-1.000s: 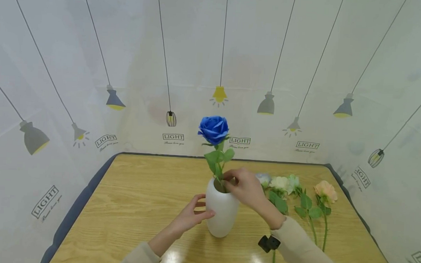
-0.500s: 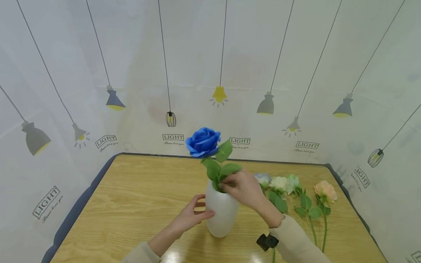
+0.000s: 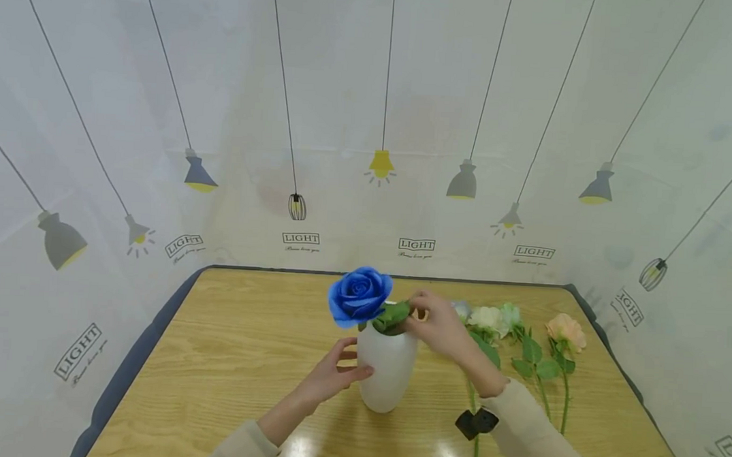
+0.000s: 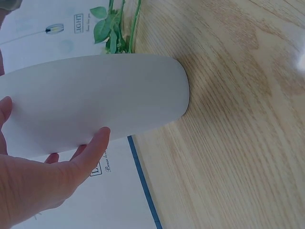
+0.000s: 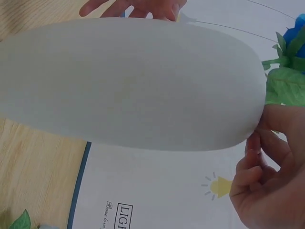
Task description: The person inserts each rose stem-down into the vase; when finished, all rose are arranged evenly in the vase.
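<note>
The blue, many-petalled rose [image 3: 359, 296] sits lower than in the earlier frame, its bloom now close over the tall, smooth white vase [image 3: 386, 372].
We see its folded green leaves [image 3: 391, 316] bunched in the mouth, the bloom leaning left past the rim. The left hand [image 3: 327, 378] grips the vase's side, presumably to keep it upright on the light wooden table [image 3: 231, 359]. The right hand [image 3: 440, 327] bends narrow at the rim, likely guiding the leaves; we cannot tell whether it pinches leaf or rim.
</note>
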`<action>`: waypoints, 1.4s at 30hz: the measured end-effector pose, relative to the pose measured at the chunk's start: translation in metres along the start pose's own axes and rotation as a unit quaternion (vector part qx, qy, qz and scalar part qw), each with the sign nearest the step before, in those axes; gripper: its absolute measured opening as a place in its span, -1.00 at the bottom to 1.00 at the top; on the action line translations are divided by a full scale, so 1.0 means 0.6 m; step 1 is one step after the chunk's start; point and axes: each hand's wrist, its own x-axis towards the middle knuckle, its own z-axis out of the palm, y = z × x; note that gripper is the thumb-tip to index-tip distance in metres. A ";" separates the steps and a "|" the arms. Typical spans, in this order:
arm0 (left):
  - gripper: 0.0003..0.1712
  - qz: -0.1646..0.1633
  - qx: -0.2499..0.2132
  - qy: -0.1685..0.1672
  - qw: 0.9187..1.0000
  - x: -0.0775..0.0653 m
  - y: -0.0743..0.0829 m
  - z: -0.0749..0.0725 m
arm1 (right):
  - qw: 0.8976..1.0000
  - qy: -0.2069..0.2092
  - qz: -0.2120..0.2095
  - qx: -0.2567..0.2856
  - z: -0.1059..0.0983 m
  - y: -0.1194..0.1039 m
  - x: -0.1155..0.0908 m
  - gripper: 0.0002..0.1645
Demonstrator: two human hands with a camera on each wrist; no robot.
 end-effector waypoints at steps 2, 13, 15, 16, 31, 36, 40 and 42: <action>-0.16 0.002 0.000 -0.001 1.000 -0.001 0.000 0.000 | 1.000 0.005 0.017 0.001 -0.007 0.006 -0.003 -0.83; -0.19 0.009 -0.003 0.002 1.000 0.000 -0.001 0.001 | 0.996 0.053 0.062 0.047 -0.041 0.049 -0.028 -0.77; -0.19 0.008 -0.002 0.002 1.000 0.000 -0.001 0.001 | 0.994 0.055 0.078 0.052 -0.042 0.064 -0.034 -0.76; -0.19 0.009 -0.001 0.003 1.000 0.000 -0.001 0.001 | 0.993 0.054 0.086 0.055 -0.042 0.072 -0.037 -0.75; -0.18 0.005 -0.003 0.002 1.000 0.001 0.000 0.001 | 0.969 0.004 0.231 0.083 -0.017 0.182 -0.120 -0.68; -0.18 0.008 -0.003 0.002 1.000 0.000 0.001 0.000 | 0.957 0.016 0.280 0.078 -0.001 0.213 -0.148 -0.67; -0.18 0.007 -0.006 0.001 1.000 -0.002 0.002 0.000 | 0.945 0.027 0.318 0.066 0.011 0.228 -0.165 -0.66; -0.18 0.007 -0.007 0.001 1.000 -0.002 0.002 0.001 | 0.941 0.032 0.333 0.053 0.015 0.233 -0.172 -0.67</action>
